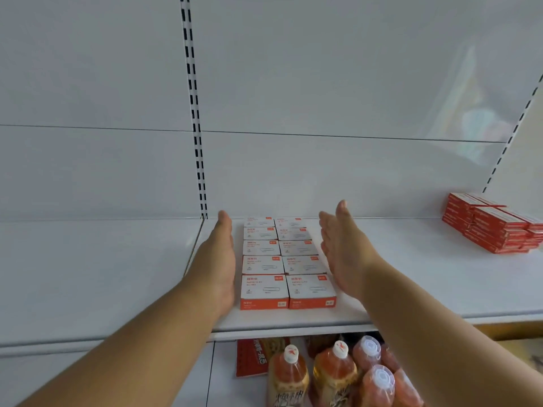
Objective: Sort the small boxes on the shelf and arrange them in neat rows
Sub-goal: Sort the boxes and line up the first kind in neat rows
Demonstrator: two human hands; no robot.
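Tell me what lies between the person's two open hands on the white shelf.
Head view: white-and-orange small cardboard boxes, two neat columns of five, between left hand and right hand.

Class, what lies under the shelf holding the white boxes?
Under the shelf: capped bottles of orange drink and a red packet. The shelf hides anything further back.

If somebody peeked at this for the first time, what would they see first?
Probably the white paper-clip boxes, lined up in two neat columns in the middle of the shelf. The left hand and the right hand stand flat and straight on either side of them. Next, the red boxes stacked at the far right.
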